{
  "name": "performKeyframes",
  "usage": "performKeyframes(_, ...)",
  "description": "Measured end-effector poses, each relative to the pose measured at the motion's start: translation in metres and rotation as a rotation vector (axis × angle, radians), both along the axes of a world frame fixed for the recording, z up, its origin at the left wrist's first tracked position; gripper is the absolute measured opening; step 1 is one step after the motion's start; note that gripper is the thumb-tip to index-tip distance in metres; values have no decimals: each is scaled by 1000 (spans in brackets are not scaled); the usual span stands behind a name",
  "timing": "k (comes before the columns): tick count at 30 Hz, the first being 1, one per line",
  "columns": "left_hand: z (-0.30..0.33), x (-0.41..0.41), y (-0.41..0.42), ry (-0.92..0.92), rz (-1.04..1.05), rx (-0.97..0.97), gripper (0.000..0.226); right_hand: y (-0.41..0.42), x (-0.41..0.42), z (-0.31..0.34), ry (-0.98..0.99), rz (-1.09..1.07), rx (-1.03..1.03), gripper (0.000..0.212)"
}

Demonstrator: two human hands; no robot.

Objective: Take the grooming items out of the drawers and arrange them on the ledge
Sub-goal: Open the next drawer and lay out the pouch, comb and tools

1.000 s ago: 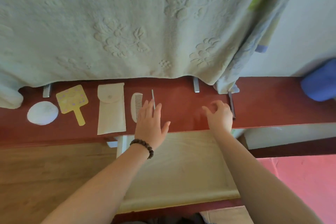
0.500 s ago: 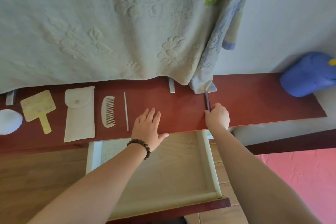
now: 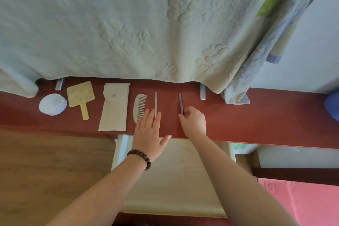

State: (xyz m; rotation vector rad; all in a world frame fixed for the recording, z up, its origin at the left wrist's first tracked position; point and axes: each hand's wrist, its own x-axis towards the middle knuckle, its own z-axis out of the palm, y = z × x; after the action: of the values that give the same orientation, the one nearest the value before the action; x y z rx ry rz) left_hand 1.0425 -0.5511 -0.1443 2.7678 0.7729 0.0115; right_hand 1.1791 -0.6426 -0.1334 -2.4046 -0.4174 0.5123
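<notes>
Along the red-brown ledge [image 3: 256, 124] lie a white round puff [image 3: 52, 104], a yellow hand mirror [image 3: 81, 97], a cream pouch [image 3: 113, 108], a white comb [image 3: 139, 106] and a thin silver stick [image 3: 156, 102]. My right hand [image 3: 193, 121] pinches the near end of a dark slim stick [image 3: 180, 102] that lies on the ledge right of the silver one. My left hand [image 3: 149, 132] rests flat on the ledge, fingers straight, its fingertips at the near end of the silver stick and beside the comb. Below the ledge a pale wooden drawer [image 3: 176, 180] stands pulled out.
A pale green embossed blanket [image 3: 146, 24] hangs down onto the back of the ledge, with patterned cloth [image 3: 256, 64] at its right. Metal brackets [image 3: 202, 91] stand at the ledge's back. A blue object [image 3: 333, 104] sits at the far right. Wooden floor lies left, a pink mat [image 3: 311, 203] right.
My right hand has brought the dark stick leftward along the ledge and set it down beside the silver stick. My left hand has moved up next to the silver stick.
</notes>
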Motion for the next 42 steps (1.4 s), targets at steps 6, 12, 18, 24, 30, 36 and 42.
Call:
performKeyframes(6,-4,-30,9,27,61,-43,78,24,-2,-1,-20,10,-250,18)
performKeyframes(12,-7,-48,5,28,108,-39,76,25,-6,4,19,-20,-304,26)
performKeyframes(18,-3,-62,-2,56,204,-18,75,13,-14,12,2,15,-296,36)
performKeyframes(24,3,-93,-31,77,264,-68,71,-41,-43,5,-60,112,-159,42)
performKeyframes(30,-5,-140,-57,185,175,-77,71,-116,-120,-9,-148,124,-62,56)
performKeyframes(36,-31,-204,-87,242,80,27,80,-177,-197,-30,-217,128,-251,68)
performKeyframes(42,-42,-246,-114,256,45,-18,79,-202,-240,-50,-217,112,-440,68)
